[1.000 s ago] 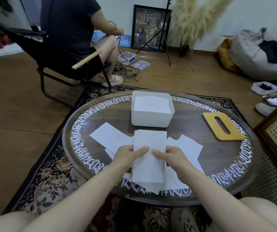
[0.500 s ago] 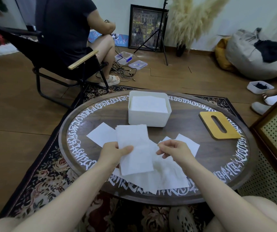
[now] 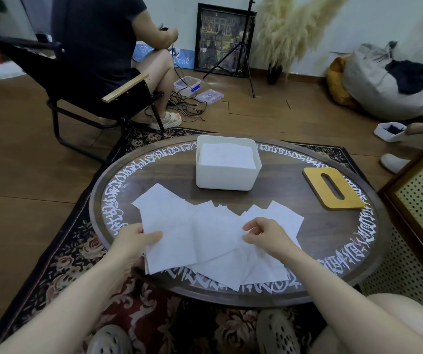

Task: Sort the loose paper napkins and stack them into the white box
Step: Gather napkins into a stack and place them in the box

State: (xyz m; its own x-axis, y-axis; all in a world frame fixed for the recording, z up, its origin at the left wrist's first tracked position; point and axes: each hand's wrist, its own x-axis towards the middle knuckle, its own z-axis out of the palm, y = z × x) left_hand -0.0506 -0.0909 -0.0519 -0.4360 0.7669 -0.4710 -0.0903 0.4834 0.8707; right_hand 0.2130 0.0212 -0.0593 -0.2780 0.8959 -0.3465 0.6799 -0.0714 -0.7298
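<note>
Several loose white paper napkins [image 3: 220, 251] lie overlapping on the near half of the round dark table [image 3: 294, 226]. My left hand [image 3: 135, 237] pinches a stack of napkins [image 3: 167, 233] at its left edge, thumb on top. My right hand [image 3: 266, 233] hovers over the pile with its fingers curled, pinching the edge of a napkin [image 3: 215, 232]. The white box [image 3: 227, 166] stands at the far middle of the table, holding stacked napkins inside, well beyond both hands.
A yellow wooden lid with a slot [image 3: 333, 187] lies at the table's right. A person sits in a black folding chair [image 3: 82, 80] beyond the table on the left. A wooden cabinet [image 3: 422, 200] stands close on the right. My knees and shoes are under the near edge.
The held napkin stack has moved left and lower in my left hand alone. My right hand let go of it and went to the pile on the table.
</note>
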